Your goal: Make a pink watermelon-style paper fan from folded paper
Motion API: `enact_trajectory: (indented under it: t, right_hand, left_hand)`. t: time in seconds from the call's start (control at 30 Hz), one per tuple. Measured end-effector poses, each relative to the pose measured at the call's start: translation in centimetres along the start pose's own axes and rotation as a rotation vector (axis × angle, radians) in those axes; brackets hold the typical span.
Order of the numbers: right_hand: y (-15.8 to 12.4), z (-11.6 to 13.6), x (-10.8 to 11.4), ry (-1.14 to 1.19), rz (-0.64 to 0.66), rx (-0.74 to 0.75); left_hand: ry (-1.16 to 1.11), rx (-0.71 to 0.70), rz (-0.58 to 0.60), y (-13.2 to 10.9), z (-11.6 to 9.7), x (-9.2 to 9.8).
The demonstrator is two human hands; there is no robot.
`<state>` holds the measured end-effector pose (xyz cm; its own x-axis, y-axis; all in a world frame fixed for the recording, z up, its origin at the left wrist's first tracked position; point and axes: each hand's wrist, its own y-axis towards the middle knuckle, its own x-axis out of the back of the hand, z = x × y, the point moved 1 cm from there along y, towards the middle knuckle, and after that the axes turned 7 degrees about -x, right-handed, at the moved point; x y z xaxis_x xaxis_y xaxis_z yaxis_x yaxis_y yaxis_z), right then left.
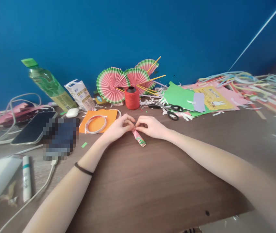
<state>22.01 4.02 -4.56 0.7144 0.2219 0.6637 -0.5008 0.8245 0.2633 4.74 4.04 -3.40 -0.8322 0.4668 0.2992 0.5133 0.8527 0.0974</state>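
Note:
Both hands meet over the middle of the table, fingers pinched at the far end of a narrow folded strip of pink and green paper. My left hand closes on it from the left, and my right hand from the right. The strip's near end, with green and white zigzag edges, points toward me. My fingertips hide its far end; whether thread is there I cannot make out. Just beyond stands a red spool of thread. Behind it are pleated pink and green paper fans with yellow sticks.
Black scissors lie right of the spool, among paper scraps and green paper. A roll of tape rests on orange paper. Leftward are a green bottle, a carton, a phone and a marker.

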Motion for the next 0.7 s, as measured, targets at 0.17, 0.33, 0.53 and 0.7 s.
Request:
enact_trajectory:
  t: [0.17, 0.33, 0.53, 0.7]
  right_hand:
    - [0.04, -0.06, 0.17, 0.055, 0.004, -0.027]
    - [0.04, 0.28, 0.35, 0.142, -0.036, -0.093]
    - [0.15, 0.28, -0.15, 0.211, -0.057, -0.138]
    - [0.21, 0.22, -0.59, 0.108, -0.093, -0.144]
  left_hand:
    - [-0.072, 0.016, -0.026, -0.04, 0.18, 0.03]
    - [-0.090, 0.019, -0.033, 0.00, 0.25, 0.15]
    - [-0.083, 0.007, -0.040, 0.12, 0.32, 0.02]
    - [-0.029, 0.013, -0.040, 0.10, 0.29, 0.06]
